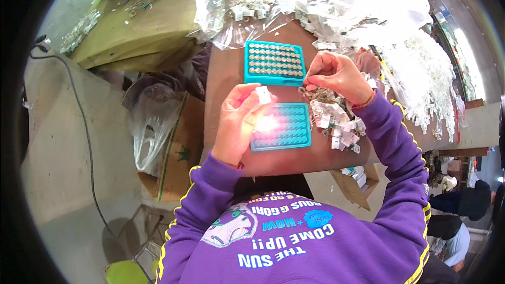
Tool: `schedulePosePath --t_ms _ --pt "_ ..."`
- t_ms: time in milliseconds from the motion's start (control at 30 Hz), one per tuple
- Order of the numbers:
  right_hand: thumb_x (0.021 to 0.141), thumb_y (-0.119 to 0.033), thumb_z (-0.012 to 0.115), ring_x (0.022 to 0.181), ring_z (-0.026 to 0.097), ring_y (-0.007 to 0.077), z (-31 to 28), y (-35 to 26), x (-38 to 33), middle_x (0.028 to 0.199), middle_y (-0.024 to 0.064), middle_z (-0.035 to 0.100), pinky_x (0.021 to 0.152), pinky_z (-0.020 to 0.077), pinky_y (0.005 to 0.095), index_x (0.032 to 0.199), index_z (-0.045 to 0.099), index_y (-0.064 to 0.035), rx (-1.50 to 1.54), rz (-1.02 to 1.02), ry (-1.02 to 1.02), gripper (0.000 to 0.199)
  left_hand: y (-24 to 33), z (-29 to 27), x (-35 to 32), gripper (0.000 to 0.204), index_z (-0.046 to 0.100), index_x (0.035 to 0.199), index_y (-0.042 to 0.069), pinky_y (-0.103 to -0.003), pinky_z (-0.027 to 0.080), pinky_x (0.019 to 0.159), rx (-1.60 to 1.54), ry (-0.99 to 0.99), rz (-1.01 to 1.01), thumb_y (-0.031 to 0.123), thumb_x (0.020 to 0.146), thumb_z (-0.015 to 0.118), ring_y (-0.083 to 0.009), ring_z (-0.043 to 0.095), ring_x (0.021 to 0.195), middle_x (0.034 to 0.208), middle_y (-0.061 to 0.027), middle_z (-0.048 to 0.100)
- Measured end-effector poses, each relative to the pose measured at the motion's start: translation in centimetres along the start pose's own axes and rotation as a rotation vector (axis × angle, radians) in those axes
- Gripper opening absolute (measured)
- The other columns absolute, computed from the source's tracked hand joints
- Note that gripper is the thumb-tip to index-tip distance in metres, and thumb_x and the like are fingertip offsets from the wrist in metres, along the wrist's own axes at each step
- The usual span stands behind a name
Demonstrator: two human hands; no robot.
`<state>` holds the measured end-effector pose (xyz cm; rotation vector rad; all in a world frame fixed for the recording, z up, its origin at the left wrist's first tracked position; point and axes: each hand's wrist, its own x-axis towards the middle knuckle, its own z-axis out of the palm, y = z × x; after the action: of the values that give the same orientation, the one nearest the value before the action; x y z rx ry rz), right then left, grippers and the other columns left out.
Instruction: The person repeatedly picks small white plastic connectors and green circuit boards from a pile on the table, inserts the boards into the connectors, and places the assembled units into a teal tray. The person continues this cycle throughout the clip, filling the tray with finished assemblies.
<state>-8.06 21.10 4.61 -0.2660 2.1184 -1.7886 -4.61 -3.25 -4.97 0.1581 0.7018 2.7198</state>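
My left hand (236, 121) is closed, with a small white box-shaped piece (263, 94) held between thumb and fingertips. Below it a bright pinkish glow washes out part of the nearer teal tray (309, 126), whose rows of hollows show. Behind stands another teal tray (301, 82), filled with rows of round silvery button-like parts (276, 59). At that tray's right corner my right hand (339, 78) is closed in a pinch; what sits in its fingertips is too small to make out. Beneath this hand lies a heap of small white pieces with thin wires (336, 121).
Clear plastic bags (221, 16) and loose white parts cover the table's far side. A large white mound (421, 79) lies at the right. Left of the brown table (226, 73) stands a cardboard box (171, 152) with a plastic bag. Another open carton (352, 192) sits below the front edge.
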Motion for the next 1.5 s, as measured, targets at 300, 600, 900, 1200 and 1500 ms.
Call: schedulePosePath --t_ms 300,600,900,1200,1500 --pt "0.076 0.0 0.069 0.069 0.066 0.0184 6.8 -2.2 -0.5 0.079 0.007 0.066 0.06 0.0523 0.0263 0.086 0.072 -0.0052 -0.657 -0.468 0.127 0.011 0.4 0.2 -0.2 0.023 0.053 0.116 0.0 -0.04 0.054 0.094 0.059 -0.003 -0.043 0.011 0.097 0.056 -0.0276 0.066 0.1 0.104 -0.0131 0.065" --pt "0.078 -0.005 0.068 0.07 0.065 0.0236 8.3 -2.2 0.1 0.08 0.0064 0.065 0.061 0.0526 0.0325 0.085 0.068 -0.0071 -0.848 -0.624 0.194 0.006 0.5 0.7 -0.1 0.021 0.055 0.109 -0.001 -0.036 0.055 0.089 0.045 0.02 -0.05 0.013 0.095 0.06 -0.0247 0.067 0.095 0.103 -0.0121 0.064" --pt "0.079 -0.007 0.068 0.071 0.066 0.0242 8.3 -2.0 0.2 0.081 0.0067 0.066 0.061 0.0528 0.0329 0.09 0.066 -0.0084 -0.85 -0.617 0.21 0.011 0.4 0.5 -0.1 0.022 0.056 0.109 0.0 -0.035 0.055 0.088 0.047 0.004 -0.075 0.015 0.094 0.061 -0.0222 0.066 0.094 0.103 -0.0113 0.064" --pt "0.079 -0.004 0.065 0.075 0.066 0.0277 8.6 -2.2 -0.1 0.081 0.009 0.066 0.06 0.0523 0.0349 0.091 0.063 -0.0088 -0.954 -0.629 0.121 0.013 0.3 0.5 -0.4 0.023 0.059 0.109 -0.001 -0.03 0.054 0.083 0.185 0.007 -0.046 0.015 0.092 0.065 -0.0158 0.065 0.092 0.101 -0.0079 0.065" --pt "0.081 -0.004 0.065 0.068 0.065 0.0287 8.6 -1.9 -0.6 0.076 0.0116 0.065 0.061 0.0521 0.0336 0.09 0.063 -0.0051 -0.782 -0.557 0.192 0.009 0.5 0.7 -0.3 0.024 0.059 0.108 0.0 -0.027 0.053 0.079 0.217 0.04 -0.081 0.017 0.092 0.065 -0.0145 0.065 0.09 0.098 -0.0069 0.065"
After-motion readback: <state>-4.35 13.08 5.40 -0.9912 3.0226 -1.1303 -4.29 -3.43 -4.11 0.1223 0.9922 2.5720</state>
